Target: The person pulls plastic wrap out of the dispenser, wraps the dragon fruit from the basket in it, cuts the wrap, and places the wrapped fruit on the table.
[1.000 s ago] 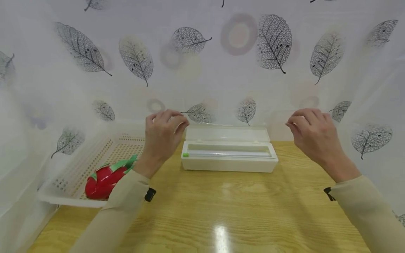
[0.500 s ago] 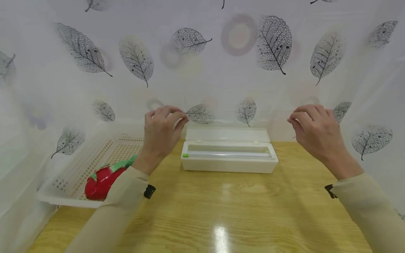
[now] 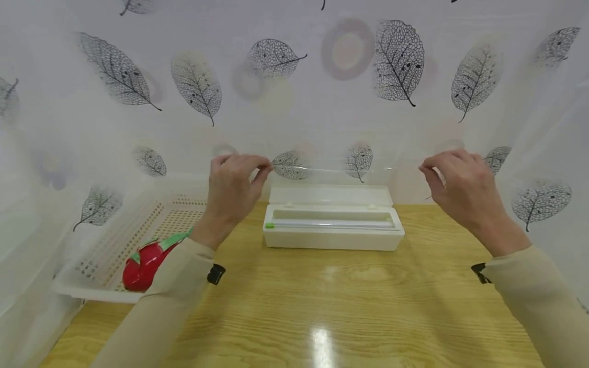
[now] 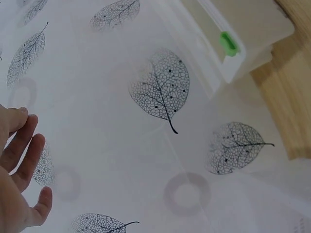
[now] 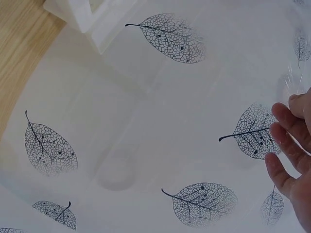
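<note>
- My left hand is hovering above the left end of the white dispenser box, with thumb and forefinger pinching one corner of a clear sheet of plastic wrap.
- My right hand is hovering above and to the right of the box's right end, its grip pinching the opposite corner of the wrap in the same way.
- The wrap is stretching between my two hands as a thin, nearly invisible film; its top edge is showing in the head view as a faint line from hand to hand, above the box.
- The box is sitting on the wooden tabletop near the back, its lid tipped open toward the curtain; a green tab is sitting at the left end of the roll slot.
- In the left wrist view, my remaining fingers are lying loosely extended, with the box corner and green tab at upper right.
- In the right wrist view, my fingers are showing at the right edge, with a crinkle of wrap just above them.
- A white perforated basket is standing left of the box, holding a red fruit with green tips, partly hidden by my left sleeve.
- A leaf-printed curtain is hanging behind and to both sides.
</note>
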A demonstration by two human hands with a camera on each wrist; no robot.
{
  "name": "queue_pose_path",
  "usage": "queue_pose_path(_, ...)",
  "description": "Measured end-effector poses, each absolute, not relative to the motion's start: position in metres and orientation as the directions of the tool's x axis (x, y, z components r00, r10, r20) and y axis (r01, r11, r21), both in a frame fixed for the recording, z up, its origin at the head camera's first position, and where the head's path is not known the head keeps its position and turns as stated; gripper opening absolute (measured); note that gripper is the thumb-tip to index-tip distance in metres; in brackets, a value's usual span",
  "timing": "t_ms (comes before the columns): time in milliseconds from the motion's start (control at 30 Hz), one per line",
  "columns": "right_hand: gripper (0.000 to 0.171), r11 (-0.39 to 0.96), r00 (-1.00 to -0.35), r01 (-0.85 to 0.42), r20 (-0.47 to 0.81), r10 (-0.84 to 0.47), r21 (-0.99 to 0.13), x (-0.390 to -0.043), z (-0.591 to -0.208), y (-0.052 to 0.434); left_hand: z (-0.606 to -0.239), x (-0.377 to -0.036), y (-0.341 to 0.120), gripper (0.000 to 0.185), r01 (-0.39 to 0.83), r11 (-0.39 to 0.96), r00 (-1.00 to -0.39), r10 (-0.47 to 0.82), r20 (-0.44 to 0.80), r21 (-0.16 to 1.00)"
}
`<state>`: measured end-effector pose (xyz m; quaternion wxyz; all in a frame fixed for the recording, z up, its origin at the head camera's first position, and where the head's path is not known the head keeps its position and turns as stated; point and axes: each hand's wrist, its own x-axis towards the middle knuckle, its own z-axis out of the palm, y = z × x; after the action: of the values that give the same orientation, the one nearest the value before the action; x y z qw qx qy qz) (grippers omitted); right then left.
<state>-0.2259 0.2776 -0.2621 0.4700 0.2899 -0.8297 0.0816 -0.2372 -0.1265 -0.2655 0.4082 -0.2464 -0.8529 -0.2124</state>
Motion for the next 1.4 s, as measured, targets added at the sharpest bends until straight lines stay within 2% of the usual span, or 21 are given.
queue_pose_path(200, 0.013, 0.802, -0.413, -0.594, 0.831, -0.373, 0.064, -0.224, -0.262, 0.278, -0.264, -0.238, -0.129, 0.009, 0.633, 0.762, -0.513, 0.278, 0.812, 0.139)
queue_pose_path(300, 0.015, 0.788, -0.409, -0.612, 0.830, -0.378, 0.057, -0.224, -0.262, 0.279, -0.263, -0.238, -0.130, 0.007, 0.635, 0.768, -0.479, 0.307, 0.822, 0.083)
queue_pose_path(500, 0.017, 0.755, -0.354, -0.643, 0.825, -0.441, 0.128, -0.224, -0.261, 0.281, -0.263, -0.236, -0.136, 0.005, 0.643, 0.762, -0.382, 0.401, 0.833, -0.072)
queue_pose_path(667, 0.018, 0.754, -0.315, -0.625, 0.819, -0.480, 0.202, -0.221, -0.258, 0.282, -0.263, -0.235, -0.140, 0.005, 0.666, 0.735, -0.324, 0.437, 0.839, -0.126)
queue_pose_path(833, 0.018, 0.753, -0.281, -0.612, 0.824, -0.491, 0.240, -0.220, -0.256, 0.281, -0.260, -0.234, -0.141, 0.004, 0.661, 0.734, -0.303, 0.448, 0.841, -0.154)
queue_pose_path(1200, 0.009, 0.782, -0.281, -0.579, 0.845, -0.455, 0.229, -0.217, -0.254, 0.277, -0.257, -0.231, -0.142, 0.004, 0.627, 0.740, -0.231, 0.474, 0.850, -0.242)
queue_pose_path(1400, 0.008, 0.787, -0.287, -0.576, 0.847, -0.447, 0.221, -0.215, -0.254, 0.277, -0.257, -0.230, -0.141, 0.004, 0.609, 0.752, -0.224, 0.468, 0.855, -0.252)
